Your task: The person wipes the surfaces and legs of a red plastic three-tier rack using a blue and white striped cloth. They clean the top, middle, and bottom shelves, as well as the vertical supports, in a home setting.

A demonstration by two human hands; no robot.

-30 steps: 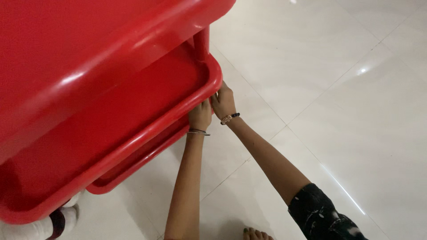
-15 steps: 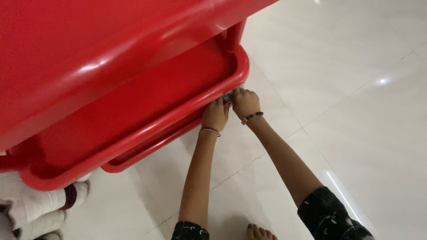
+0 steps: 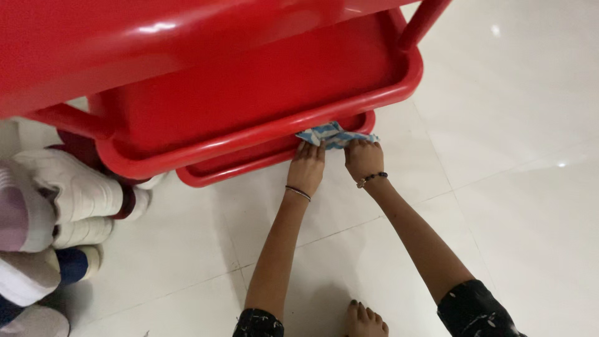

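A red plastic shelf rack (image 3: 262, 134) with stacked trays fills the top of the view. Just under the middle tray's front rim lies a blue and white patterned cloth (image 3: 334, 135), over the edge of the lowest tray (image 3: 237, 168). My left hand (image 3: 307, 168), with a thin bangle, pinches the cloth's left end. My right hand (image 3: 364, 160), with a beaded bracelet, grips its right end. Both arms reach forward, and the fingertips are partly hidden by the cloth and the rim.
White and dark shoes (image 3: 68, 200) are piled on the floor at the left, beside the rack. A red upright post (image 3: 424, 22) rises at the rack's right corner. Glossy white floor tiles (image 3: 518, 125) spread to the right. My bare toes (image 3: 365, 318) show at the bottom.
The view has shifted so the rack sits higher and further right. The blue and white cloth, barely visible before, is now out from under the tray rim, held by both hands.
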